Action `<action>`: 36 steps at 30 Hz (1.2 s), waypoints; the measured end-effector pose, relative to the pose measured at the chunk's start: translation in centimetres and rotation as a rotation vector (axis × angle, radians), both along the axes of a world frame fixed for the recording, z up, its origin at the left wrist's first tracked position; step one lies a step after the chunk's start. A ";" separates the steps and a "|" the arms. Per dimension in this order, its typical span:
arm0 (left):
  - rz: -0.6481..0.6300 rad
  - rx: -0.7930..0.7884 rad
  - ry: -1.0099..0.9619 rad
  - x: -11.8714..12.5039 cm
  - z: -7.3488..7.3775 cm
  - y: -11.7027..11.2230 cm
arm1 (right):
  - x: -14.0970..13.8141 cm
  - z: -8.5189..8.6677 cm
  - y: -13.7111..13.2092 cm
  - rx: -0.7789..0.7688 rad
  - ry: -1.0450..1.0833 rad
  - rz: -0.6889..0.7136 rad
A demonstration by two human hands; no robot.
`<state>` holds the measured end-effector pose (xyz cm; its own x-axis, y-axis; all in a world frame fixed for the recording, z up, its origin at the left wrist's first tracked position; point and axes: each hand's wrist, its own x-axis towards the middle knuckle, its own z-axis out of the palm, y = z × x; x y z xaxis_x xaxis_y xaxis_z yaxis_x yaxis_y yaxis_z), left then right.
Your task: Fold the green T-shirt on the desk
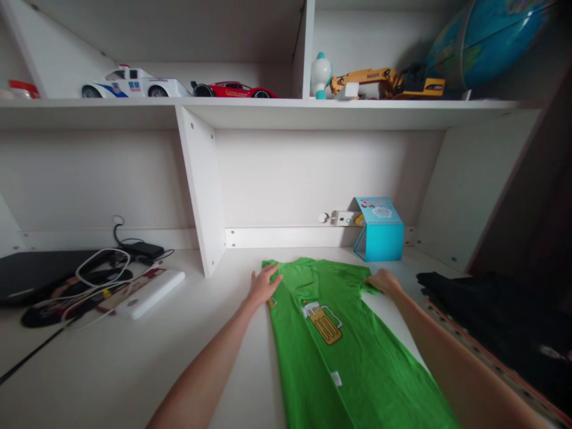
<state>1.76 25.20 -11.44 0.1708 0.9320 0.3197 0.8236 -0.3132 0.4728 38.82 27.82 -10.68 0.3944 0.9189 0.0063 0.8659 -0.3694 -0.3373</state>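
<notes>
A green T-shirt [339, 333] with a beer-mug print lies flat on the white desk [134, 369], its collar end pointing toward the back wall and its body running down toward the person. The left hand [263, 285] rests palm down on the shirt's left shoulder edge, fingers spread and stretched out flat, touching the cloth without gripping it. The right hand [383, 281] lies on the opposite sleeve at the shirt's right edge, fingers loosely curled over the fabric; whether it pinches the cloth or merely presses on it cannot be told. The shirt thus sits between the two hands, which are at its upper corners. Just behind the right hand stands a small blue box [379, 229] against the back wall. To the left, well apart from the shirt, lie a white power bank [149, 293], a tangle of white cable [100, 268] and a dark laptop [36, 274]. A pile of black clothes [491, 322] sits to the right. On the shelf above stand a white toy car [134, 83], a red toy car [235, 90], a yellow toy digger [386, 82] and a globe [491, 39].
</notes>
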 end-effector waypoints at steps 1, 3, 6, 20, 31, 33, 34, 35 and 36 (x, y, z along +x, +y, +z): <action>-0.008 0.006 -0.013 0.0 0.0 0.0 | -0.2 0.0 0.0 -0.044 0.008 -0.003; -0.025 0.021 -0.039 0.0 0.0 0.0 | -0.6 0.3 0.0 -0.107 0.016 -0.012; -0.033 0.039 -0.107 -0.1 0.0 0.1 | -1.4 1.3 0.0 -0.125 0.004 -0.004; -0.031 -0.020 -0.280 -0.5 -0.1 0.6 | -16.6 9.9 -4.5 0.269 -0.087 0.562; -0.060 -0.003 -0.305 -0.9 -0.4 0.9 | -11.0 10.2 -13.2 0.101 0.001 0.972; -0.079 0.017 -0.307 -0.8 -0.3 0.9 | -7.2 9.3 -16.2 0.030 0.024 0.930; -0.087 0.024 -0.307 -0.7 -0.2 0.9 | -5.9 8.5 -17.9 -0.013 0.046 0.901; -0.092 0.026 -0.308 -0.7 -0.1 0.9 | -4.9 7.5 -19.6 -0.055 0.066 0.874; -0.093 0.025 -0.308 -0.6 0.0 1.0 | -4.2 6.4 -21.3 -0.096 0.078 0.854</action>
<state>1.15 26.22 -11.42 0.1470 0.9081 0.3921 0.6103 -0.3953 0.6865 34.58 6.56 -4.27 -0.4359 0.8960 -0.0845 0.8355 0.3680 -0.4080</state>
